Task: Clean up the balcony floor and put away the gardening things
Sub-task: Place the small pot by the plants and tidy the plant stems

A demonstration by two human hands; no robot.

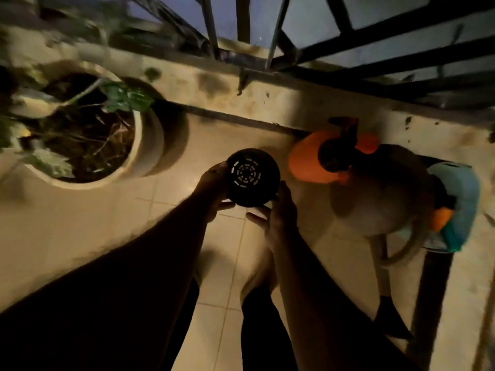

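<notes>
From the head camera, both hands hold a small black pot [253,175] above the tiled floor [171,145]: the left hand [214,187] grips its left side, the right hand [278,210] cups its lower right. A large white planter [144,145] stands at left, an orange sprayer [308,162] at right.

We hold small pot [253,178] between our hands at centre, above tiled floor [171,236]: left hand [214,188] on its left side, right hand [278,212] at its right and near side. Large planter [144,145] far left on floor, plant [80,121] in it. Sprayer [316,162] right of small pot, near ledge [267,100]. Railing [348,44] on ledge, far side. Bag [460,207] far right, beyond sprayer. Our legs [262,303] near, below hands.
</notes>
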